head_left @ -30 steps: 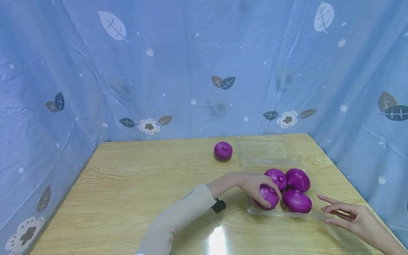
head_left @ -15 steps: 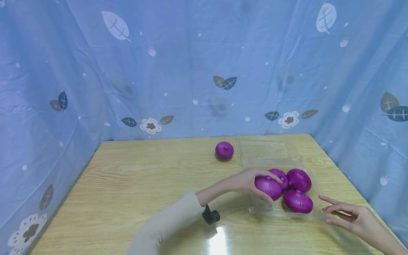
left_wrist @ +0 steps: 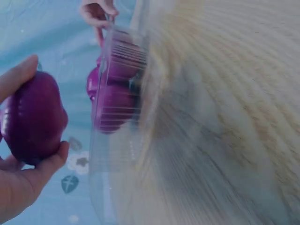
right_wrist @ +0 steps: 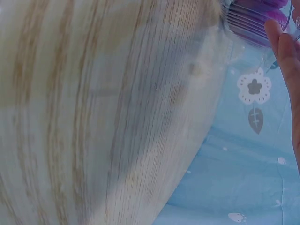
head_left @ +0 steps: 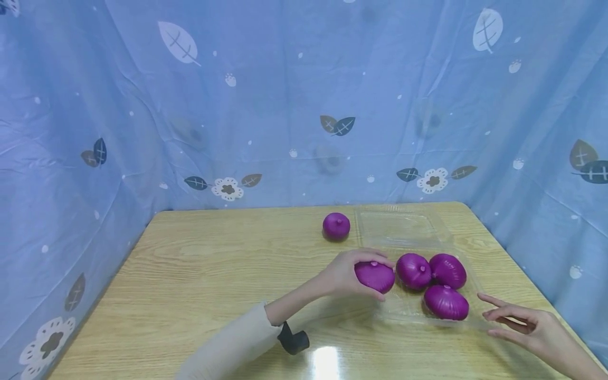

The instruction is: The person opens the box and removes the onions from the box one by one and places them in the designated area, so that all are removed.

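Onion [head_left: 375, 276]: left hand [head_left: 345, 271] is gripping it, fingers wide; likely needing clearance from box [head_left: 408, 316].
Right hand [head_left: 524, 325]: is sitting by right rim, loosely parted (contact unclear).

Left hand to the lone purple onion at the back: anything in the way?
Nothing visible: in the head view, bare tabletop lies between the left hand, gripping another onion, and the lone onion.

Right of centre in the head view, round onions [head_left: 446, 302] are glossy purple; the wooden table [head_left: 228, 253] is grained yellow-brown; the blue cloth curtain [head_left: 266, 79] above bears white flowers [head_left: 433, 180], brown and grey leaves [head_left: 344, 126].
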`<state>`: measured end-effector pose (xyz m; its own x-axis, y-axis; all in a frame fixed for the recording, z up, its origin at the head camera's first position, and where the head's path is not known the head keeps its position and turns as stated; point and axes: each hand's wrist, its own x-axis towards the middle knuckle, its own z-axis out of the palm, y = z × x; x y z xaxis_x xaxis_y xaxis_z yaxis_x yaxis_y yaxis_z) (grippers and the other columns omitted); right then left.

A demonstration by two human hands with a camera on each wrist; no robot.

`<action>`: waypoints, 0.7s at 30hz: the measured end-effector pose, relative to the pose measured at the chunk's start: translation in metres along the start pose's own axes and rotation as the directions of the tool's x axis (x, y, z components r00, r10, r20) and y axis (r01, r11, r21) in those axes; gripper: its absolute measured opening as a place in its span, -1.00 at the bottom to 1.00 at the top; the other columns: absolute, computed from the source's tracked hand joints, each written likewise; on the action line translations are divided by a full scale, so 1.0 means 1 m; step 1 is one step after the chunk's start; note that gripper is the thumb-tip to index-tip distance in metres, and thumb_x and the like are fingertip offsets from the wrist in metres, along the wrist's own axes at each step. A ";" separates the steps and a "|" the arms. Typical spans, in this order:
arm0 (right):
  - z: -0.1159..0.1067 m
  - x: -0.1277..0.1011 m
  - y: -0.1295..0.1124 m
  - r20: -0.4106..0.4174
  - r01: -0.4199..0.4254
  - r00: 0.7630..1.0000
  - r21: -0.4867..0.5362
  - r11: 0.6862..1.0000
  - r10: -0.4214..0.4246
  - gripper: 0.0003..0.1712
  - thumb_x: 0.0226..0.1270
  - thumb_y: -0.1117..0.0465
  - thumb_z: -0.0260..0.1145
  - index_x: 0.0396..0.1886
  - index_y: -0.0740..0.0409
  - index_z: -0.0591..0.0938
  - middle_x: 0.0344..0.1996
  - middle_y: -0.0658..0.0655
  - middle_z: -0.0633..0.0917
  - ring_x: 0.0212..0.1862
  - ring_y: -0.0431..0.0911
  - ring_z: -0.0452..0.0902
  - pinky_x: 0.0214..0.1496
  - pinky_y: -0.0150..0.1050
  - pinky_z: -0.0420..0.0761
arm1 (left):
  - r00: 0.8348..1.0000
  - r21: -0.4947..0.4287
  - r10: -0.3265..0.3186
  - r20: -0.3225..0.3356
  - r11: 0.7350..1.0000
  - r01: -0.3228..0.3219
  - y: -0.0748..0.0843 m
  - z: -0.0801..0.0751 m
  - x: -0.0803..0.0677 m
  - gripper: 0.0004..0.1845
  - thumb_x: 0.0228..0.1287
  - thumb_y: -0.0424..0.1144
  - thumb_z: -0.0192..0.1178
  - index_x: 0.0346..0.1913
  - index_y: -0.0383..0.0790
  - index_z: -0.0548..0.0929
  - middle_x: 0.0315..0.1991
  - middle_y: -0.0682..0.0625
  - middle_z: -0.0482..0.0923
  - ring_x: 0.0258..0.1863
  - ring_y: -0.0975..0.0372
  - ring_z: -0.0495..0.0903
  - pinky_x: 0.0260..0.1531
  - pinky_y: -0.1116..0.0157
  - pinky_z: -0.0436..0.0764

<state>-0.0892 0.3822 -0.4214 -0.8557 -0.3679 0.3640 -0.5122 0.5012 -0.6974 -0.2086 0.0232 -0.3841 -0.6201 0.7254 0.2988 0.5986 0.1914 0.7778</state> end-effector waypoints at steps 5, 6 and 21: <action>0.000 0.000 0.001 -0.007 0.007 1.000 0.016 1.000 -0.007 -0.68 -0.13 0.64 0.30 -0.32 0.31 0.59 0.08 -0.16 0.50 0.06 -0.39 0.41 -0.18 -0.44 0.55 | 0.998 -0.076 -0.025 -0.063 0.997 0.020 -0.008 -0.010 -0.012 -0.37 -0.33 -0.21 0.52 -0.02 0.02 0.59 0.03 0.23 0.46 0.08 0.42 0.35 -0.13 0.47 0.50; 0.000 0.000 0.002 -0.005 0.015 1.000 0.027 1.000 -0.015 -0.68 -0.13 0.65 0.30 -0.32 0.33 0.59 0.08 -0.15 0.50 0.07 -0.38 0.41 -0.17 -0.44 0.55 | 0.997 -0.080 -0.028 -0.068 0.997 0.022 -0.010 -0.012 -0.014 -0.37 -0.34 -0.23 0.52 -0.02 0.02 0.59 0.03 0.22 0.46 0.09 0.41 0.35 -0.13 0.46 0.50; 0.002 0.000 0.001 -0.016 0.009 1.000 -0.008 1.000 -0.009 -0.67 -0.15 0.64 0.31 -0.34 0.29 0.59 0.08 -0.12 0.51 0.07 -0.40 0.40 -0.16 -0.48 0.53 | 0.969 -0.085 -0.220 -0.111 0.974 0.211 -0.033 -0.031 -0.035 -0.39 -0.33 -0.22 0.52 -0.03 0.09 0.60 0.04 0.20 0.45 0.00 0.23 0.43 -0.17 0.36 0.52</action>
<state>-0.0900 0.3812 -0.4229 -0.8520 -0.3597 0.3805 -0.5206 0.5040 -0.6892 -0.2225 -0.0288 -0.4032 -0.7888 0.5877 0.1799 0.4090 0.2834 0.8674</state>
